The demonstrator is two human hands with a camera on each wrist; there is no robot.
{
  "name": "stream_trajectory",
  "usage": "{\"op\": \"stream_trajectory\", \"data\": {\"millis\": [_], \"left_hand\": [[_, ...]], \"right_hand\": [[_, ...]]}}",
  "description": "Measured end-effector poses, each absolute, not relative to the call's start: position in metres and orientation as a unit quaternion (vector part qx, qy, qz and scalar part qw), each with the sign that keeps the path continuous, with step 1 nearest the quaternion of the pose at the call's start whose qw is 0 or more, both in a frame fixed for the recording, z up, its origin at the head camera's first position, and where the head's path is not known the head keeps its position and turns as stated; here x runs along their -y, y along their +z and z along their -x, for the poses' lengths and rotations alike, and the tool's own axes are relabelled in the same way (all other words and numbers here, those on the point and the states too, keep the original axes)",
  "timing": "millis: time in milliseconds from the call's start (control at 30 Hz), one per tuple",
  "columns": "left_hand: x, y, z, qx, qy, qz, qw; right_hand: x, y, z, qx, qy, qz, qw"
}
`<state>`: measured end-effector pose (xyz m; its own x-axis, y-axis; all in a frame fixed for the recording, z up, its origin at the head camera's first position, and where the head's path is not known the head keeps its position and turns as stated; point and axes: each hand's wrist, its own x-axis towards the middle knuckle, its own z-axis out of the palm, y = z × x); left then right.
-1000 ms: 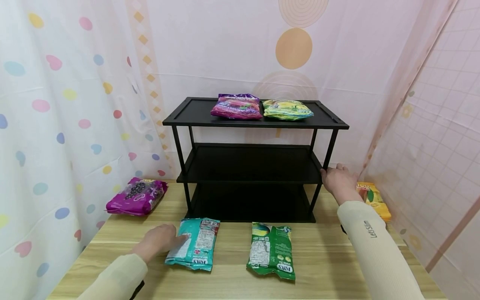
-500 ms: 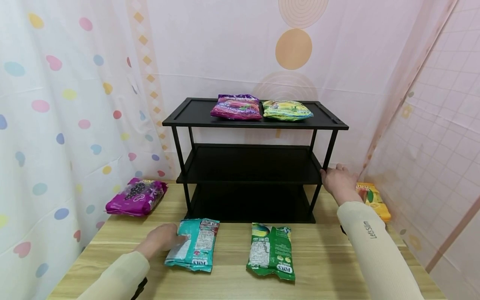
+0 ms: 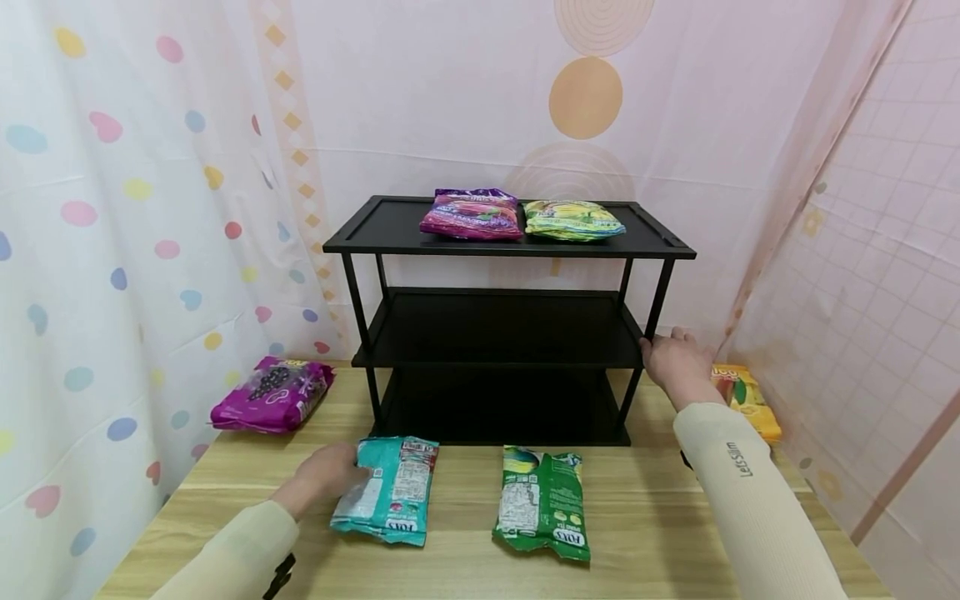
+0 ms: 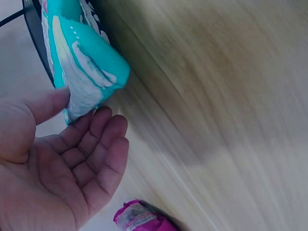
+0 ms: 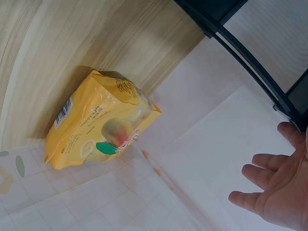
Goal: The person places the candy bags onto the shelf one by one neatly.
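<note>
Tabletop point(image 3: 637, 533) is carrying a black three-tier rack point(image 3: 495, 325); before its left end, the teal packet point(image 3: 393, 492) is lying with its long axis running roughly toward the rack, far end leaning slightly rightward. It is sitting just right of the left hand point(image 3: 322, 475), clearly the nearer one, whose thumb and fingers are pinching its left edge. The right hand point(image 3: 678, 367), fingers spread, is touching the rack's right front post point(image 3: 660, 296). Compared with the earlier head frames, both hands are keeping nearly the same places.

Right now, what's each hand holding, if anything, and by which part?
Left fingers pinch the turquoise plastic packet by its left edge. Right fingers touch the black three-tier rack at its right side; any grip is unclear.
</note>
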<state>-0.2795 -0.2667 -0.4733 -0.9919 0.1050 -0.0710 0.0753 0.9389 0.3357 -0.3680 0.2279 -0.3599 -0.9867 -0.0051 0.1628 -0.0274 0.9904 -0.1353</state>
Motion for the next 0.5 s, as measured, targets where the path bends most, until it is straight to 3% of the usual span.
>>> {"op": "stream_trajectory", "data": {"millis": [200, 500], "left_hand": [[0.2719, -0.4709, 0.2787, -0.983, 0.172, -0.057, 0.004], [0.2747, -0.4658, 0.2788, -0.975, 0.215, -0.057, 0.009]], "right_hand": [[-0.2278, -0.3593, 0.3675, 0.994, 0.067, -0.009, 0.082], [-0.2281, -0.3599, 0.367, 0.994, 0.072, -0.009, 0.081]]}}
